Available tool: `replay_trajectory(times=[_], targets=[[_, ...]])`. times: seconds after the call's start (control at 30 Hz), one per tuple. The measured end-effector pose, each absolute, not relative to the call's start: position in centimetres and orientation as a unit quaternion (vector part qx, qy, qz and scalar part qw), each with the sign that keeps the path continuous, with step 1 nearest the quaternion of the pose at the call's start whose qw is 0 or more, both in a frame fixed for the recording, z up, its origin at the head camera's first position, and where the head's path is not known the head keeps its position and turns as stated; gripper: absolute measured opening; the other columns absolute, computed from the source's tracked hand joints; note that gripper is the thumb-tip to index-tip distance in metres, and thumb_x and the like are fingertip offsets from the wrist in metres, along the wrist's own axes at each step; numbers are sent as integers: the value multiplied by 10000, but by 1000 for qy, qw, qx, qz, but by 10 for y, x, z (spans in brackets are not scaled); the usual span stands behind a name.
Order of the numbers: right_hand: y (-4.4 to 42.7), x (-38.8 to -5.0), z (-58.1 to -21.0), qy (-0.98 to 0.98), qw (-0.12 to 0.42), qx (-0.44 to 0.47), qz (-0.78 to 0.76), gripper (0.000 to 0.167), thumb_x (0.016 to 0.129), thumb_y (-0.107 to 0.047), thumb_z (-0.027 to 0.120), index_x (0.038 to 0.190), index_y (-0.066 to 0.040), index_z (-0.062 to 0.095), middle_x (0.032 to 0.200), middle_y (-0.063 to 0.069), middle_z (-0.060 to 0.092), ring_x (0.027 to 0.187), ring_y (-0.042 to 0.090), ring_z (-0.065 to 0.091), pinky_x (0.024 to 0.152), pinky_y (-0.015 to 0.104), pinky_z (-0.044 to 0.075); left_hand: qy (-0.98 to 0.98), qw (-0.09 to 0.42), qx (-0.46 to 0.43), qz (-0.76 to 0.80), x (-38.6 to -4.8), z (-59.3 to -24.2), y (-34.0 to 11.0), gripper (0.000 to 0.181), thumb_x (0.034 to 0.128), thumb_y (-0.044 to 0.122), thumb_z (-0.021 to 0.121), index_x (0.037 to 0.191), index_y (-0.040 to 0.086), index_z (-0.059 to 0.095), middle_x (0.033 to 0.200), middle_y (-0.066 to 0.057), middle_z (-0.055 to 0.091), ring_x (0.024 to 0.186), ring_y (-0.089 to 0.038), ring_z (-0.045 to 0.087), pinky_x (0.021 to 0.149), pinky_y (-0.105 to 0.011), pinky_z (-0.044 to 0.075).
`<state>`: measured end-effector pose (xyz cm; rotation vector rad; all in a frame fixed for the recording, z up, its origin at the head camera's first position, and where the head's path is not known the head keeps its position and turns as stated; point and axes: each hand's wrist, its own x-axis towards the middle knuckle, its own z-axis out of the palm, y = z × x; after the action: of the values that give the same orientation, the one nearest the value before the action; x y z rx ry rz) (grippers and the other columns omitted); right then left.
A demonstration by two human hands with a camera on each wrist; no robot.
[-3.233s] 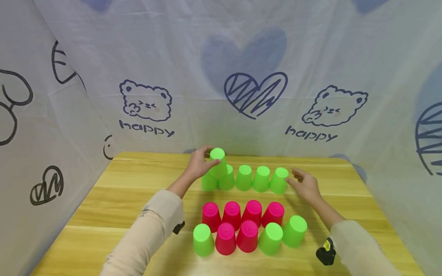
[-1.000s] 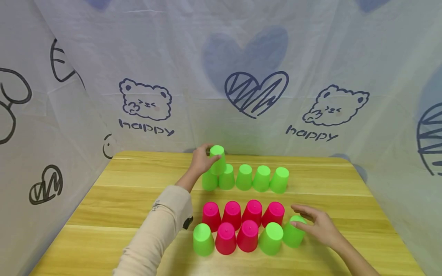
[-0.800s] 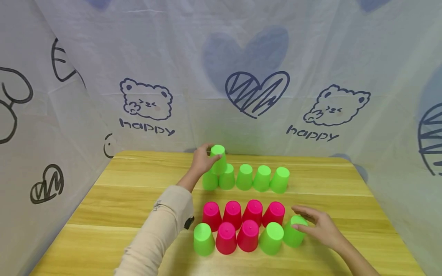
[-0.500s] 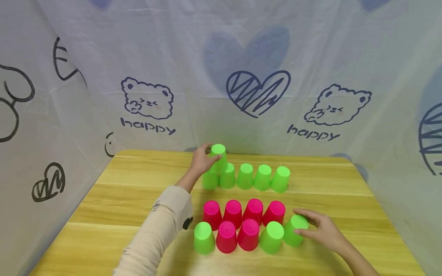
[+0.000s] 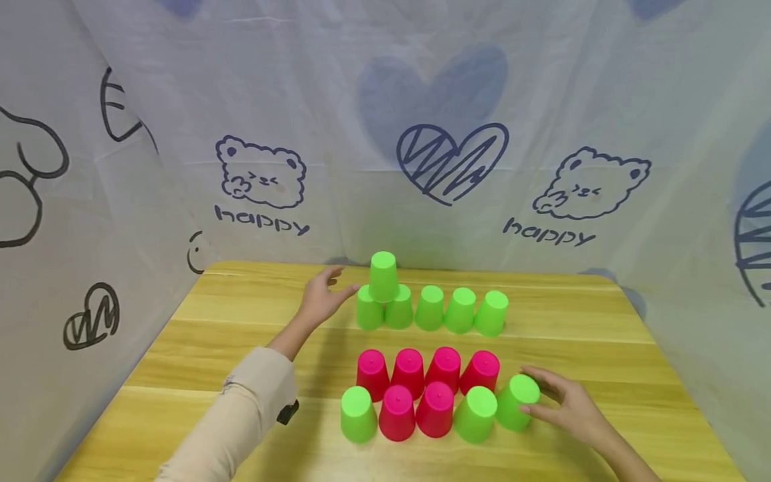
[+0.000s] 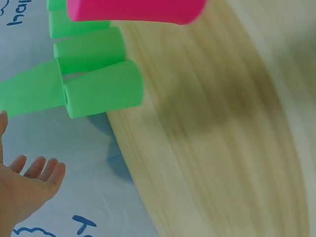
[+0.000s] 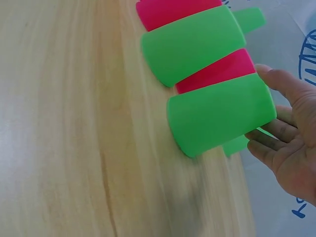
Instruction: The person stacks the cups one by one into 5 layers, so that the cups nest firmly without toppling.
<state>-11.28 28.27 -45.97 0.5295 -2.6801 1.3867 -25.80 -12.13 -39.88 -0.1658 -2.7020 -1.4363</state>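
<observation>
On the wooden table (image 5: 181, 375), my left hand (image 5: 321, 298) is spread at eleven o'clock; my right hand (image 5: 571, 403), at four, pinches the near green cup (image 5: 515, 402). At twelve, a raised green cup (image 5: 383, 274) straddles two lower cups (image 5: 399, 314).

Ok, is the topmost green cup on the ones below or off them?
On: the topmost green cup sits bottom-up, bridging the two leftmost back-row green cups; the left hand isn't gripping it.
</observation>
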Motion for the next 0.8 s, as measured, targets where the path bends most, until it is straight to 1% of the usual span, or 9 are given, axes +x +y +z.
replay_trajectory(times=[0.1,0.13,0.2,0.27,0.33,0.37,0.63,0.7,0.8], targets=[[284,-112,-461,-877,33,162,452,579,738,-93,759,1237,81,524,1203,-88,591,1038,-179,455,861,84,456,-879,41,-58,-472,-251,-403,-129,588,858,228,654,1333,-36,429,1353,-252,463,1232,-408,463,1006,-489,428],[284,-112,-462,-878,32,157,452,580,738,-95,760,1238,79,524,1198,-121,574,1035,-180,457,859,85,457,-877,43,-62,-474,-249,-404,-132,584,855,221,657,1330,-36,433,1351,-252,467,1227,-407,468,1008,-494,424],[285,-111,-463,-878,30,152,453,576,739,-94,759,1235,81,525,1200,-96,586,1028,-181,457,856,85,457,-876,47,-71,-475,-245,-407,-136,573,854,210,656,1323,-40,441,1344,-253,472,1216,-409,473,1010,-500,419],[285,-111,-464,-879,27,146,452,570,740,-96,758,1232,78,528,1202,52,622,1017,-181,460,852,83,456,-874,53,-78,-477,-241,-409,-140,558,850,197,661,1310,-45,454,1332,-256,483,1203,-413,481,1004,-508,420],[285,-111,-465,-881,25,142,451,562,741,-95,758,1226,76,531,1183,226,606,1007,-183,461,848,83,458,-873,56,-85,-476,-236,-412,-143,548,850,180,660,1301,-58,459,1322,-259,492,1190,-414,490,993,-511,427],[285,-111,-465,-881,24,140,451,559,743,-94,756,1226,76,531,1182,262,592,1003,-185,460,846,85,459,-873,56,-86,-478,-235,-413,-145,542,852,180,660,1297,-58,463,1319,-255,496,1190,-411,490,991,-510,429],[283,-109,-467,-879,32,129,457,559,740,-71,750,1223,86,518,1162,288,585,991,-195,458,842,65,446,-869,56,-91,-482,-221,-422,-156,512,846,178,672,1278,-33,495,1301,-212,531,1168,-369,517,961,-500,453],[283,-109,-468,-877,36,131,462,553,737,-61,750,1218,87,518,1141,214,625,988,-189,470,841,62,445,-870,54,-92,-481,-216,-423,-158,505,848,178,669,1275,-30,499,1297,-208,535,1168,-365,519,959,-497,455],[284,-109,-468,-874,34,129,468,531,740,-60,748,1204,74,530,1110,51,657,980,-180,487,835,66,451,-869,47,-94,-483,-211,-424,-159,500,850,182,669,1273,-24,502,1295,-200,539,1174,-357,519,966,-492,452]])
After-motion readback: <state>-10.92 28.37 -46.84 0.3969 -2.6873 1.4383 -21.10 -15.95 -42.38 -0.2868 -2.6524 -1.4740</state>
